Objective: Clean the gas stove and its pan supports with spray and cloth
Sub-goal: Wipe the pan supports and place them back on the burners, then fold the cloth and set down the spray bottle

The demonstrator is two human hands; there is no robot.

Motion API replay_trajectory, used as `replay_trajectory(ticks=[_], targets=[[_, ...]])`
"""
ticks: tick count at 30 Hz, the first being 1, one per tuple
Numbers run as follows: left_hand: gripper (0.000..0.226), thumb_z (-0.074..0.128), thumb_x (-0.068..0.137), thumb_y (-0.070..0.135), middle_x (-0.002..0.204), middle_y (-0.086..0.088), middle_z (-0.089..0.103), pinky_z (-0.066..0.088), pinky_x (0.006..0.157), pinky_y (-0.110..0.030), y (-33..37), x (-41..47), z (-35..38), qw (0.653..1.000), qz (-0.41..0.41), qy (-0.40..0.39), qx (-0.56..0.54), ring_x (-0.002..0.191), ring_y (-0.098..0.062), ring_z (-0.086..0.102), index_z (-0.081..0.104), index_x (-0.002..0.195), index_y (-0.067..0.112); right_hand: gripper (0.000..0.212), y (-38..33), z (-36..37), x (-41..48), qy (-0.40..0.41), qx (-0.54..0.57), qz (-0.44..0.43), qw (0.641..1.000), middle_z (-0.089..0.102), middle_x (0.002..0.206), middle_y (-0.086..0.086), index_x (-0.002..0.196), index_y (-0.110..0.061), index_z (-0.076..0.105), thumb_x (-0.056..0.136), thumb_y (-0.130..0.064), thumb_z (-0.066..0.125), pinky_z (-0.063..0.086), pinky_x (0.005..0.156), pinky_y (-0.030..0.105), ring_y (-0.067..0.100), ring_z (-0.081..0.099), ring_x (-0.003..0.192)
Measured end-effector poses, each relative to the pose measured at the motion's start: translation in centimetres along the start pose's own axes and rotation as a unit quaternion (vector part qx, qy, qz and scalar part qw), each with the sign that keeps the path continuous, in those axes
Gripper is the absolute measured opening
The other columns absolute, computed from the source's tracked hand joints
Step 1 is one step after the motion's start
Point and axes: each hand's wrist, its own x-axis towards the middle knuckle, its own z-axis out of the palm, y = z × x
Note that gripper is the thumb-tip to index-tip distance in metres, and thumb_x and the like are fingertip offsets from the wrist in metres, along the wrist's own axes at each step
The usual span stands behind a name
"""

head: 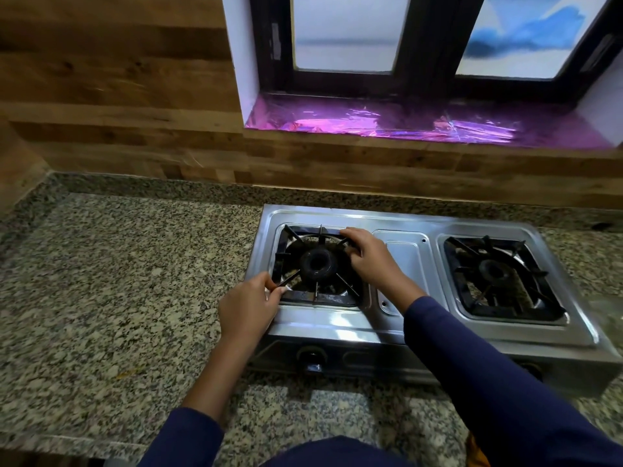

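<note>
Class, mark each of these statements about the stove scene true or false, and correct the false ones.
1. The left hand and the right hand both grip the left pan support. True.
2. The stove stands on a speckled stone counter. True.
3. One pan support lies on the counter. False: the right pan support sits on the stove, over its burner.
4. A cloth lies between the burners. False: only bare steel shows there.

Home kitchen: two-burner steel gas stove [418, 284] on a speckled granite counter [118, 291], wood-look wall panels [111, 96] behind it, dark-framed window [428, 45] above with shiny purple foil [381, 121] lining the sill.
</note>
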Motion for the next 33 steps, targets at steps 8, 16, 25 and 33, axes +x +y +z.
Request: replay_trajectory(ticks=[8, 16, 25, 33], targets=[[0.033, 0.068, 0.085, 0.038, 0.106, 0.000, 0.060, 0.045, 0.076, -0.032, 3.6, -1.2, 0.8, 0.992, 0.113, 0.032, -0.038, 0.098, -0.020, 0.057, 0.063, 0.113, 0.020, 0.028, -2.2, -0.8, -6.2, 0.102, 0.108, -0.005, 0.989, 0.066, 0.113, -0.004, 0.117, -0.015, 0.068, 0.093, -0.006, 0.060, 0.040, 0.089, 0.006, 0.002, 0.056, 0.102], [0.025, 0.061, 0.082, 0.036, 0.103, 0.003, 0.064, 0.048, 0.079, -0.037, 14.2, -5.9, 4.1, 0.905, 0.383, -0.088, -0.165, 0.099, -0.021, 0.058, 0.064, 0.102, 0.021, 0.019, 2.1, -3.1, -20.0, 0.334, 0.203, 0.160, 0.906, 0.072, 0.102, -0.004, 0.103, -0.020, 0.071, 0.093, -0.011, 0.058, 0.052, 0.081, 0.022, 0.011, 0.069, 0.096], [0.033, 0.044, 0.084, 0.036, 0.102, -0.005, 0.063, 0.049, 0.074, -0.040, 20.1, -15.0, 11.2, 0.764, 0.568, -0.287, -0.102, 0.091, -0.026, 0.058, 0.062, 0.102, 0.015, 0.018, 10.2, -2.5, -33.0, 0.297, 0.013, 0.424, 0.855, 0.060, 0.104, -0.001, 0.106, -0.021, 0.066, 0.089, -0.013, 0.064, 0.051, 0.082, 0.035, 0.021, 0.061, 0.097], [0.032, 0.049, 0.079, 0.042, 0.098, -0.005, 0.062, 0.045, 0.073, -0.035, 22.2, -17.7, 15.1, 0.771, 0.513, -0.372, -0.070, 0.091, -0.025, 0.057, 0.058, 0.097, 0.017, 0.056, 12.3, -3.2, -34.7, 0.290, 0.096, 0.495, 0.814, 0.054, 0.119, -0.001, 0.132, -0.023, 0.047, 0.082, -0.017, 0.072, 0.049, 0.094, 0.036, 0.015, 0.052, 0.109]])
